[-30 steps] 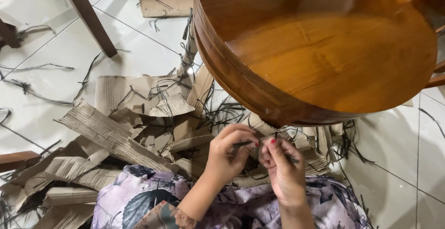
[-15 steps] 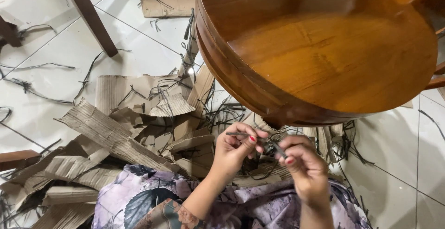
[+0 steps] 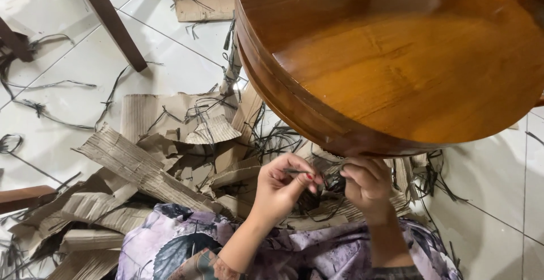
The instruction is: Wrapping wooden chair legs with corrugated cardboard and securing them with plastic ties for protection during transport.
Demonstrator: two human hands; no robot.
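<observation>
Strap (image 3: 294, 171), thin and dark, is pinched between the thumb and fingers of your left hand (image 3: 281, 186), just below the near edge of the round wooden table (image 3: 408, 70). That table is the largest thing you see: a glossy orange-brown top with a deep curved rim, filling the upper right. Under and around it lies a white tiled floor (image 3: 68, 76) with grey grout lines. Left of the table, torn brown cardboard (image 3: 141, 172) is heaped in ridged sheets, reaching down to your lap. Dark wooden legs (image 3: 110, 22) stand on the tiles well left of the table, and a further flat piece of cardboard (image 3: 204, 7) lies beyond them. Loose black straps (image 3: 51, 116) trail over the tiles left of the table, and a thicker tangle (image 3: 272, 138) sits right under its rim. Your right hand (image 3: 368, 184) is curled shut just beside the left, under the table's edge, its fingers closed around a dark bundle of the same straps.
</observation>
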